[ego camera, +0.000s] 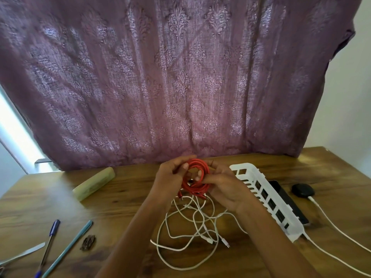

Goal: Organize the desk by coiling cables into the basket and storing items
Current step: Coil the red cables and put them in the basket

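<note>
A red cable [197,178] is wound into a coil and held above the wooden desk [124,199] at its middle. My left hand [170,178] grips the coil's left side and my right hand [226,187] pinches its right side. Loose ends of the red cable hang down below the coil. Under my hands lies a tangle of white cables [190,227]. A white slotted plastic basket [267,199] lies on the desk just right of my right hand.
A pale green case [94,183] lies at the left. Two pens [50,241], a metal blade [22,255] and a small dark clip [88,242] sit near left. A phone [289,201], black round device [303,190] and white cord [341,231] lie right. Purple curtain [170,77] hangs behind.
</note>
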The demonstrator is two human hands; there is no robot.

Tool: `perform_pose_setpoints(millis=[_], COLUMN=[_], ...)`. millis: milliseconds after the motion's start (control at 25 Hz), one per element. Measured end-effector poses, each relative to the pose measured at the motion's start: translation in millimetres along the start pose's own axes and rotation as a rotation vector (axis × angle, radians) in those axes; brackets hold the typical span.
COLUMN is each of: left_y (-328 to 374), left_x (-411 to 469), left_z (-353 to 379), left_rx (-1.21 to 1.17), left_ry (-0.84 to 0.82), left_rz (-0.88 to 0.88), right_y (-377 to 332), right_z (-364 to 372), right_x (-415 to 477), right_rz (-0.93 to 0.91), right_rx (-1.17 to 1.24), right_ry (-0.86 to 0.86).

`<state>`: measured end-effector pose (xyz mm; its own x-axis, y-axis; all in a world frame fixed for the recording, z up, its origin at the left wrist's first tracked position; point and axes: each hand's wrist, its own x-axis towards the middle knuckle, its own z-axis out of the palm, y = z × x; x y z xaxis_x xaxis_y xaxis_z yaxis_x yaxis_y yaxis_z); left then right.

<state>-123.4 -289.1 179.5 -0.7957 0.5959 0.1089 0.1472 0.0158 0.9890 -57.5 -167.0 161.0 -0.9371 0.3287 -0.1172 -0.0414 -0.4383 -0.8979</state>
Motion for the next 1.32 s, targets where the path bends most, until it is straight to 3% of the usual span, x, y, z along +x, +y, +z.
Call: perform_pose_setpoints(millis=[160,280,400,520,760,1000,1120,1320], left_y=[0,-4,-9,-8,-2,3,2,0], left_x=[0,2,4,6,2,-1,1,2], left_z=[0,-1,-2,-2,0,-1,-4,-4], left_rx=[-0.021,-0.074,-0.079,-0.132,-0.168,-0.141,-0.154,-0.307], left_ry=[-0.009,0.099,0.260,0.304,0.254,0.218,0.253,0.215], left_rz=[-0.017,-0.037,-0.037,-0.054,-0.023,0.056,0.055,-0.070], right_y=[-2,-3,0,6,9,-11,-20,-12], right_z=[0,2,0,6,14,19,12,-12], right_x=[-3,-7,-14,-19,-12,-11,-11,3], right_rz=[-0.011,-0.116,-0.413,-0.535,-0.512,-0.303,-0.442,-0.759], right_rx=[0.039,-0.286,-0.524,-0.654,-0.826,-0.606,-0.679,-1.074], right_ry=[-0.025,0.182,0.405,0.386,0.287,0.204,0.180,0.365])
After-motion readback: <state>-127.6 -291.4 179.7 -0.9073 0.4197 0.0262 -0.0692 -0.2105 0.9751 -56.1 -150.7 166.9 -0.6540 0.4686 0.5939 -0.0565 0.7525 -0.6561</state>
